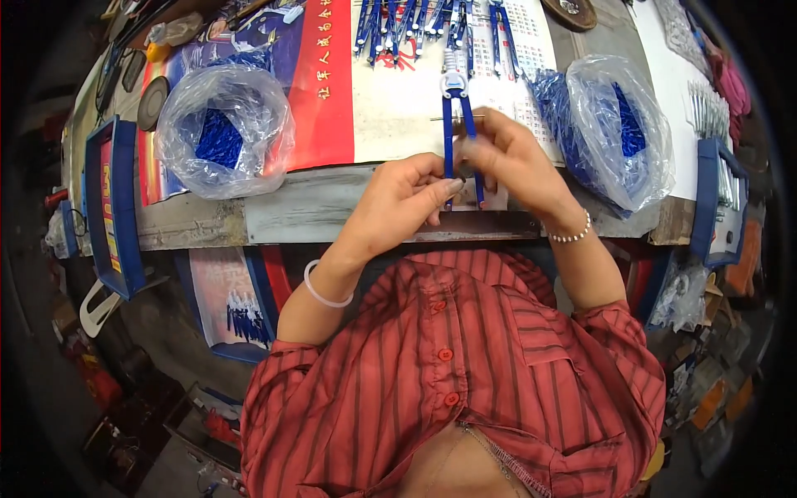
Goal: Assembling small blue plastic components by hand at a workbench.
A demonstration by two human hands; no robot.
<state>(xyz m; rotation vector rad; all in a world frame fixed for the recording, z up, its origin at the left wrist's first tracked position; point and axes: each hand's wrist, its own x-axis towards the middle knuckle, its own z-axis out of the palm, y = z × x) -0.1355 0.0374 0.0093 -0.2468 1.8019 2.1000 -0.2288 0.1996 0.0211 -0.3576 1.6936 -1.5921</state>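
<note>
A blue drawing compass (449,124) with a silver head stands with its legs slightly apart at the table's near edge. My left hand (397,199) pinches the lower end of its left leg between thumb and fingers. At the right leg, my right hand (519,158) has its fingers closed round the leg, beside the thin metal rod (446,118) that crosses both legs. The right fingertips are a little blurred, so their exact hold is unclear. Just beyond the compass lie several more blue compasses (398,29), heads and legs pointing about the same way.
Clear plastic bags of small blue parts stand at the left (270,108) and right (585,124). Blue trays hang at the left (124,207) and right (710,199) table ends; the right one holds metal rods. An open drawer (212,290) below left holds blue pieces.
</note>
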